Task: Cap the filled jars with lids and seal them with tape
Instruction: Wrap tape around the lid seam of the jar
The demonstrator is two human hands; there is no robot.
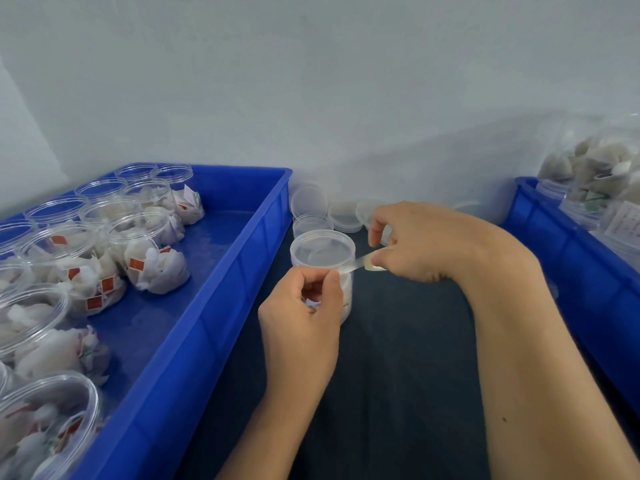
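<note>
A clear jar stands on the dark table, capped with a translucent lid (pixel 322 249). My left hand (pixel 304 317) grips the jar's body (pixel 347 299) from the near side, thumb up by the lid's lower edge. My right hand (pixel 412 242) holds a small tape roll (pixel 375 266) just right of the lid. A strip of clear tape (pixel 353 266) runs from the roll to the lid's rim. The jar's contents are mostly hidden by my left hand.
A blue crate (pixel 221 306) on the left holds several open jars (pixel 135 244) filled with white sachets. Loose lids (pixel 309 202) lie behind the jar by the wall. A second blue crate (pixel 571 258) at right holds filled jars (pixel 595 181).
</note>
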